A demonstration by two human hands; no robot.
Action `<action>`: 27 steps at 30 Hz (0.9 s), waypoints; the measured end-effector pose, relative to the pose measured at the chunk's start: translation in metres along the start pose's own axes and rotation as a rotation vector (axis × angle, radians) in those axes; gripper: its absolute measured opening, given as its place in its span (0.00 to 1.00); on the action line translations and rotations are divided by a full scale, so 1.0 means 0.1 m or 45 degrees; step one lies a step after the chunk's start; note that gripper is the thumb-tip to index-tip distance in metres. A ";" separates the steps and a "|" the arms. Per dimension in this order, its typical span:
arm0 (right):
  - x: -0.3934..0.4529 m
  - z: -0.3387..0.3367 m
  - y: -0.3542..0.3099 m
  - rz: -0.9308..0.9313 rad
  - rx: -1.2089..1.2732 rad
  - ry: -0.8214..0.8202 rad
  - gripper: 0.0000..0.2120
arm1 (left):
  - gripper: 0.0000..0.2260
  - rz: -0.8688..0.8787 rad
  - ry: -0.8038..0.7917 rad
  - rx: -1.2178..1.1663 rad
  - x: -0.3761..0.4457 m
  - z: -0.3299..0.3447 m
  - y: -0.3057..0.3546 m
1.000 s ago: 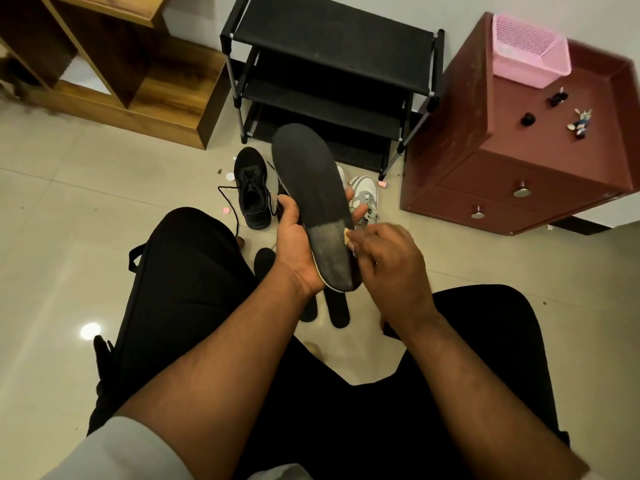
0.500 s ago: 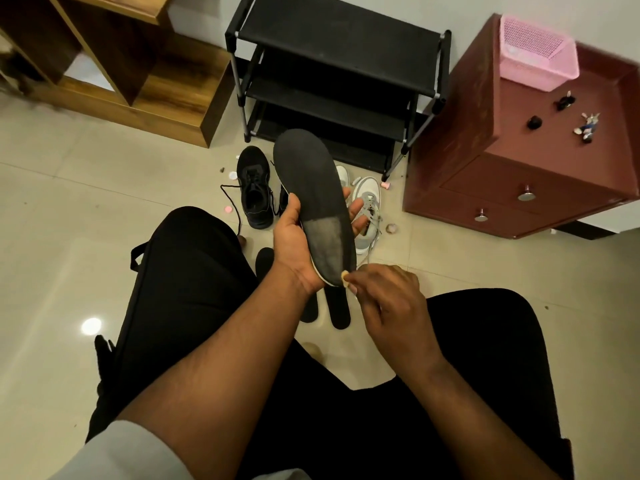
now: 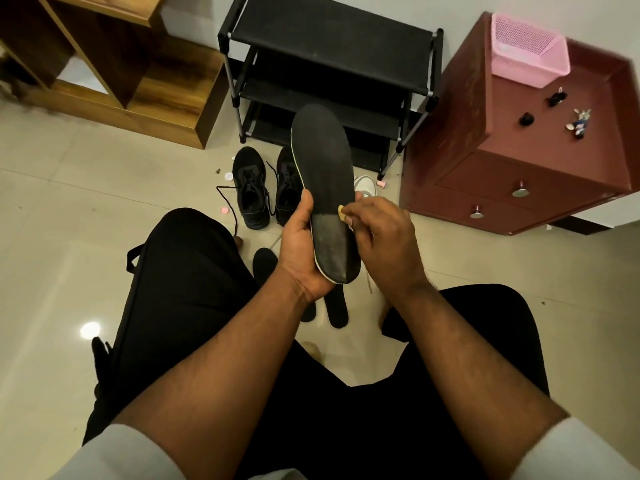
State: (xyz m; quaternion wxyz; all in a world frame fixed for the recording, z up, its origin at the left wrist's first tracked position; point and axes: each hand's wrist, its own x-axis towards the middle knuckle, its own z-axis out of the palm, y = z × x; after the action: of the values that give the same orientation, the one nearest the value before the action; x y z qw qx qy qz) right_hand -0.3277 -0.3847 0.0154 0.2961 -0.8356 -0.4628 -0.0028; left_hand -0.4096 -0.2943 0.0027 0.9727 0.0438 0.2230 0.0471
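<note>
The grip of the left hand [image 3: 304, 251] curls round the heel end of the black insole [image 3: 323, 168] — toe toward 12 o'clock, just at 3 o'clock of the black sneakers [image 3: 251, 188]. The grip of the right hand [image 3: 384, 244] pinches a small yellowish piece [image 3: 340, 213] against its middle.

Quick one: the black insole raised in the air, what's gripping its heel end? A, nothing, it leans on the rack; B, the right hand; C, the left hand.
C: the left hand grips the black insole near its heel end, while the right hand pinches a small yellowish piece against it.
</note>
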 end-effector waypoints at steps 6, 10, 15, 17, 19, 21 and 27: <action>-0.64 -0.03 -0.21 0.018 0.074 -0.032 0.08 | 0.34 0.106 0.064 -0.028 0.09 -0.06 0.10; -0.59 -0.05 -0.18 -0.022 0.023 -0.022 0.09 | 0.35 0.062 0.014 -0.017 0.09 -0.05 0.06; -0.03 -0.04 -0.01 -0.060 -0.057 0.000 0.09 | 0.33 -0.033 -0.061 0.021 0.05 -0.04 -0.02; 0.13 0.00 0.01 -0.059 -0.055 -0.009 0.11 | 0.31 -0.019 -0.037 -0.001 0.05 -0.05 -0.02; 0.16 0.04 -0.01 -0.029 -0.007 -0.036 0.12 | 0.31 0.011 -0.011 -0.009 0.06 -0.07 0.00; 0.04 0.06 -0.07 0.000 0.053 -0.060 0.09 | 0.33 0.021 -0.004 -0.022 0.07 -0.08 0.04; -0.65 0.02 -0.26 0.152 0.196 -0.073 0.08 | 0.34 0.059 0.041 -0.008 0.15 -0.15 0.06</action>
State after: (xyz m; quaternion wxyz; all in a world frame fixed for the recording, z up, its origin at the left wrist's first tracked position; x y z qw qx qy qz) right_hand -0.3854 -0.4230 0.0081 0.3457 -0.8362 -0.4191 0.0742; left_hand -0.4032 -0.2858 -0.0160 0.9677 0.0449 0.2375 0.0712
